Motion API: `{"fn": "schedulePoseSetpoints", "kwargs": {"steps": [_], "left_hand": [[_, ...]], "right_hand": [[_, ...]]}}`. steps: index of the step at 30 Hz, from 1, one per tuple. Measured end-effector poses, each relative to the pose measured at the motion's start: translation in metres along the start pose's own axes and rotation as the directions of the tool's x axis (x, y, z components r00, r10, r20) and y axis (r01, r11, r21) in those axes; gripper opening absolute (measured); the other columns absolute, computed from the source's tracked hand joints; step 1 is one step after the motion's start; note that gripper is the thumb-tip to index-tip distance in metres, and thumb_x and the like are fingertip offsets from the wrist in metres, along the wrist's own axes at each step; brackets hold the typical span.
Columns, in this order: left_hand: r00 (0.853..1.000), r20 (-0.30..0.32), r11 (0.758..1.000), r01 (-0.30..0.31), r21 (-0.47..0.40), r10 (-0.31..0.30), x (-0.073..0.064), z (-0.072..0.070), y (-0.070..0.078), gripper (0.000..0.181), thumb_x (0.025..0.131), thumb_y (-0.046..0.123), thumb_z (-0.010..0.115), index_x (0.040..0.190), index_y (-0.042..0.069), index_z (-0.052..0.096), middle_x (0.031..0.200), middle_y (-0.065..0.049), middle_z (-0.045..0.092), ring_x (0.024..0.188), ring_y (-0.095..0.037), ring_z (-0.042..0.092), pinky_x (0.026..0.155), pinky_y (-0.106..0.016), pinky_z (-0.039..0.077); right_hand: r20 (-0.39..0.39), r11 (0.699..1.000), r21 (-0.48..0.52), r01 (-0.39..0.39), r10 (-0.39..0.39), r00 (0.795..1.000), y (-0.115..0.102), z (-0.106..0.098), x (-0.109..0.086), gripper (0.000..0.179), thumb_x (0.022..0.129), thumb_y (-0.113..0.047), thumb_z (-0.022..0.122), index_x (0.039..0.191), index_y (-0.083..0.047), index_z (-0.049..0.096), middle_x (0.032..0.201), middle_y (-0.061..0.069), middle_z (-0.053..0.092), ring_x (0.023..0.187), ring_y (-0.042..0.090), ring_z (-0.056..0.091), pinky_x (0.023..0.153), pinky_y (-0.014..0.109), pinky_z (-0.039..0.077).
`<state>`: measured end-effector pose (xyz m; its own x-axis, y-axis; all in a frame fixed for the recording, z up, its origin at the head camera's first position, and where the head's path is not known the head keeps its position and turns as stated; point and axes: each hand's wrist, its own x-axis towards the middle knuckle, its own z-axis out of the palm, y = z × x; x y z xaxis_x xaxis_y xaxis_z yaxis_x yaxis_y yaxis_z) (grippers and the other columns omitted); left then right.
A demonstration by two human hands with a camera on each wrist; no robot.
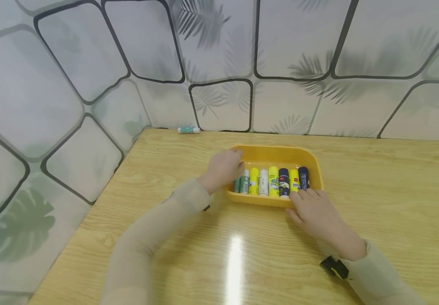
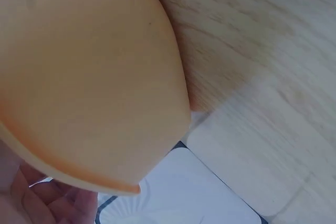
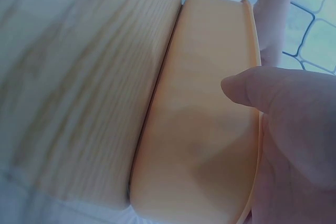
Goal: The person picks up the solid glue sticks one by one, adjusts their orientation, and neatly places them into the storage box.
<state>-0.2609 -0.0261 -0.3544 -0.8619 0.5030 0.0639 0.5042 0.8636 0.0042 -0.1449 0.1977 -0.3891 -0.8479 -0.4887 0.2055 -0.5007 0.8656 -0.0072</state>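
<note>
A yellow plastic basket [image 1: 257,202] sits on the table, holding a row of several glue sticks [image 1: 273,181] in yellow, navy, white and green. At its left end my left hand [image 1: 223,168] grips the rim, partly covering the leftmost stick. The left wrist view shows the basket's outer wall [image 2: 105,77], with curled fingers [image 2: 58,203] beyond the rim. My right hand [image 1: 316,212] holds the front rim near the right corner. In the right wrist view its thumb [image 3: 241,88] presses the outside wall while the other fingers go over the rim, mostly hidden.
A small white-and-teal glue stick [image 1: 188,130] lies at the table's back edge, left of the basket. Patterned cloth [image 1: 221,106] stands behind and to the left of the wooden table [image 1: 387,203]. Light glares off the tabletop in front.
</note>
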Motion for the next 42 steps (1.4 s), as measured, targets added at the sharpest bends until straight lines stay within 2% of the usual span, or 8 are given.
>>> {"fn": "schedulePoseSetpoints", "kwargs": {"steps": [8, 12, 17, 22, 26, 33, 37, 42], "left_hand": [[0.988, -0.152, 0.999, 0.000, 0.036, 0.006, -0.005, -0.002, -0.015, 0.017, 0.087, 0.023, 0.051, 0.095, 0.009, 0.057, 0.075, 0.000, 0.048, 0.060, -0.012, 0.044, 0.045, -0.020, 0.037], [0.981, -0.192, 0.999, 0.008, 0.045, 0.001, -0.008, -0.004, -0.022, 0.019, 0.086, 0.023, 0.051, 0.095, 0.007, 0.058, 0.075, -0.001, 0.050, 0.060, -0.013, 0.045, 0.045, -0.021, 0.038], [0.983, -0.172, 0.998, 0.066, 0.012, -0.063, -0.009, -0.008, -0.034, 0.020, 0.088, 0.024, 0.049, 0.095, 0.007, 0.057, 0.081, -0.004, 0.052, 0.067, -0.016, 0.049, 0.050, -0.026, 0.043], [0.980, -0.160, 0.993, 0.122, -0.006, -0.121, -0.008, -0.006, -0.053, 0.020, 0.089, 0.021, 0.048, 0.097, 0.004, 0.055, 0.082, -0.006, 0.050, 0.070, -0.018, 0.049, 0.054, -0.028, 0.044], [0.972, -0.192, 0.990, 0.139, -0.011, -0.139, -0.006, 0.000, -0.069, 0.019, 0.088, 0.018, 0.050, 0.096, 0.001, 0.055, 0.078, -0.007, 0.050, 0.065, -0.018, 0.048, 0.052, -0.027, 0.043], [0.961, -0.218, 0.985, 0.173, -0.001, -0.169, 0.002, 0.014, -0.097, 0.020, 0.086, 0.018, 0.053, 0.095, 0.000, 0.054, 0.085, -0.011, 0.052, 0.070, -0.021, 0.050, 0.053, -0.031, 0.045], [0.954, -0.254, 0.986, 0.168, 0.018, -0.158, 0.012, 0.015, -0.110, 0.018, 0.084, 0.014, 0.055, 0.092, -0.002, 0.056, 0.080, -0.012, 0.053, 0.067, -0.022, 0.050, 0.053, -0.031, 0.044], [0.950, -0.244, 0.979, 0.201, 0.011, -0.193, 0.022, 0.011, -0.126, 0.023, 0.083, 0.014, 0.057, 0.098, -0.003, 0.057, 0.085, -0.013, 0.055, 0.071, -0.024, 0.052, 0.058, -0.032, 0.045]], "right_hand": [[0.005, 1.000, 0.006, -0.007, 0.007, 1.000, 0.001, 0.000, 0.000, 0.023, 0.081, -0.027, 0.061, 0.077, -0.009, 0.046, 0.072, 0.004, 0.048, 0.069, 0.024, 0.045, 0.064, 0.038, 0.033], [0.001, 1.000, 0.010, -0.010, 0.010, 1.000, 0.001, 0.000, 0.000, 0.023, 0.081, -0.026, 0.061, 0.077, -0.009, 0.046, 0.072, 0.004, 0.047, 0.069, 0.023, 0.045, 0.064, 0.038, 0.033], [0.002, 1.000, 0.011, -0.010, 0.010, 1.000, 0.001, 0.000, 0.000, 0.023, 0.080, -0.027, 0.061, 0.078, -0.009, 0.046, 0.072, 0.004, 0.047, 0.069, 0.023, 0.045, 0.064, 0.038, 0.033], [-0.008, 1.000, 0.008, -0.001, 0.001, 1.000, 0.002, 0.001, -0.001, 0.023, 0.080, -0.026, 0.062, 0.078, -0.009, 0.046, 0.072, 0.004, 0.047, 0.069, 0.024, 0.045, 0.065, 0.039, 0.033], [-0.011, 1.000, 0.007, 0.002, -0.002, 1.000, 0.003, 0.001, -0.001, 0.024, 0.080, -0.026, 0.062, 0.078, -0.009, 0.045, 0.072, 0.004, 0.047, 0.069, 0.024, 0.045, 0.065, 0.039, 0.033], [-0.014, 1.000, 0.012, 0.007, -0.007, 1.000, 0.003, 0.001, -0.001, 0.023, 0.080, -0.025, 0.062, 0.077, -0.010, 0.046, 0.072, 0.004, 0.048, 0.070, 0.025, 0.047, 0.065, 0.039, 0.034], [-0.007, 1.000, 0.007, -0.002, 0.002, 1.000, 0.003, 0.002, -0.002, 0.023, 0.080, -0.026, 0.061, 0.078, -0.010, 0.046, 0.072, 0.004, 0.048, 0.071, 0.025, 0.047, 0.066, 0.039, 0.034], [0.000, 1.000, 0.014, 0.002, -0.002, 1.000, 0.002, 0.003, 0.000, 0.023, 0.080, -0.027, 0.061, 0.079, -0.010, 0.046, 0.073, 0.004, 0.048, 0.071, 0.025, 0.047, 0.067, 0.040, 0.034]]}}
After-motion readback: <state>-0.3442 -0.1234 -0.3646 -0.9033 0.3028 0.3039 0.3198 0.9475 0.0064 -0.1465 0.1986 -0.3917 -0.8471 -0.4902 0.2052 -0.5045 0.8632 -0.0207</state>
